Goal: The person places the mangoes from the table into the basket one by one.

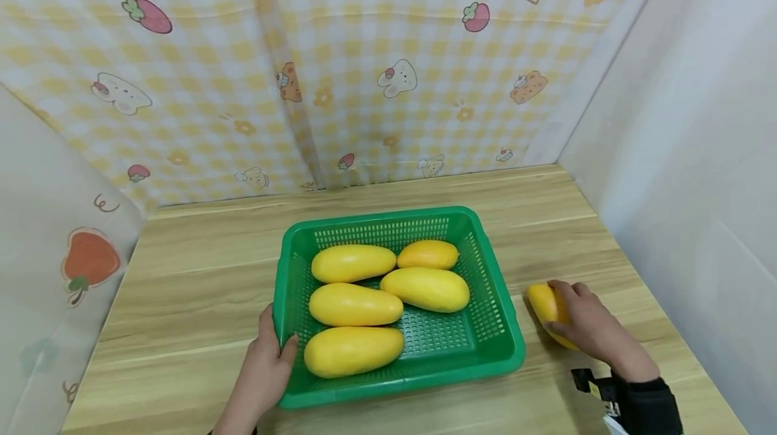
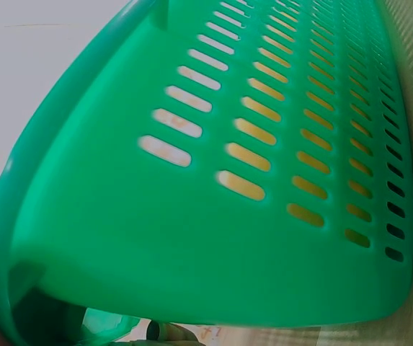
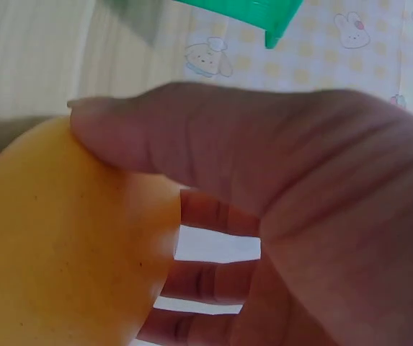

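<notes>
While five mangoes (image 1: 358,307) fill the green basket (image 1: 493,347), left hand (image 1: 267,367) gripping its near-left rim, right hand (image 1: 591,327) clasping a sixth mango (image 1: 543,303) just right of it on the bench (image 1: 182,300)

A light wooden worktop (image 1: 182,286) with visible grain and plank seams carries the scene. Behind it hangs a yellow-and-white checked backdrop (image 1: 394,50) printed with strawberries, rabbits, bears, cupcakes and small flowers; the same cloth appears in the right wrist view. A plain white panel (image 1: 698,152) closes the right side, and a pale sheet (image 1: 54,246) bearing an orange strawberry closes the left.
</notes>
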The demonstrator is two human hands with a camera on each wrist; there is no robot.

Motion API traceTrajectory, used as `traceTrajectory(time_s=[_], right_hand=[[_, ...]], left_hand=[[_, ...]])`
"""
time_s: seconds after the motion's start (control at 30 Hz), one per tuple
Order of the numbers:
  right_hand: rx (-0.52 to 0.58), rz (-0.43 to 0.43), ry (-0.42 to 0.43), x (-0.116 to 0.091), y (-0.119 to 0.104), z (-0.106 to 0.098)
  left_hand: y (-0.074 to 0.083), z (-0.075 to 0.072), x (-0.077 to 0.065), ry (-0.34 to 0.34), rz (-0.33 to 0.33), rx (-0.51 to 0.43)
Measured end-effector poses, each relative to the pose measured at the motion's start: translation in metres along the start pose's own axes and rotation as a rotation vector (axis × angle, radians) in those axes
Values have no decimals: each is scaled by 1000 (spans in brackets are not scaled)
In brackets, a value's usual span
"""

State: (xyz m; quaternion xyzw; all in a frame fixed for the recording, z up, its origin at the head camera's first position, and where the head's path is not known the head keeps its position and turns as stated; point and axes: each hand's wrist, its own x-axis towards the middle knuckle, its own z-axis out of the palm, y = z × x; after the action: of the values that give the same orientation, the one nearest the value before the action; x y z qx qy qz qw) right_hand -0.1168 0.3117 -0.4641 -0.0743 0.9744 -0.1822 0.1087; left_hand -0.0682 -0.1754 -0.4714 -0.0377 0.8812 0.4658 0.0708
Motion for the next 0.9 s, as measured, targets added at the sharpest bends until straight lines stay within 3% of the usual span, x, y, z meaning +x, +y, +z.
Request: traceTrajectory(time_s=[0.23,0.53,0.7,0.9], right_hand=[[-25,-83,85,-4,-20,-26],[-74,-285,156,-11,-70,-54],[-138,-402,177,-11,-96,-58],[-212,-563,165,-6,-124,-49]], left_hand=[[1,-1,0,14,13,0],[1,-3,-1,13,12,9],[0,-3,0,6,6,9],[0,-2,-1,3,6,13]])
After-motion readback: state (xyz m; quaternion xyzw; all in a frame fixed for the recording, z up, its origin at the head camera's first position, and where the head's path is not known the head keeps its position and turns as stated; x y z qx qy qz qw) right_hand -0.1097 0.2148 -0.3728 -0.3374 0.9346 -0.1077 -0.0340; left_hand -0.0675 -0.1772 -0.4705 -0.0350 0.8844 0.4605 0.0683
